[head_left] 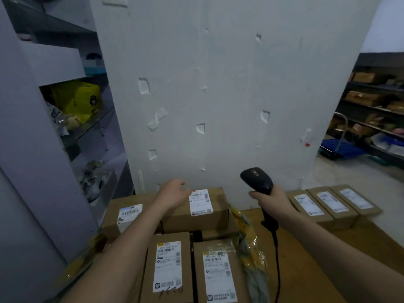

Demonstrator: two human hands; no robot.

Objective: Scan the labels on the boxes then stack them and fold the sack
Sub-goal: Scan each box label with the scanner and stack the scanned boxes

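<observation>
Several cardboard boxes with white labels lie in a yellow sack (pixel 247 235) on the wooden table (pixel 306 259). The top box (pixel 196 213) sits at the back of the pile, with a label on its upper face. My left hand (pixel 175 193) hovers over its left end, fingers relaxed and holding nothing. My right hand (pixel 273 200) grips a black barcode scanner (pixel 258 180) by its handle, held upright to the right of that box; its cable hangs down. Two labelled boxes (pixel 168 267) lie nearest me. Three scanned-looking boxes (pixel 332 204) stand side by side at the right.
A white wall (pixel 218 95) rises right behind the table. Grey shelving (pixel 65 127) with yellow packets stands at the left. At the far right, dark shelves (pixel 376 101) hold more cartons, with a blue trolley on the floor.
</observation>
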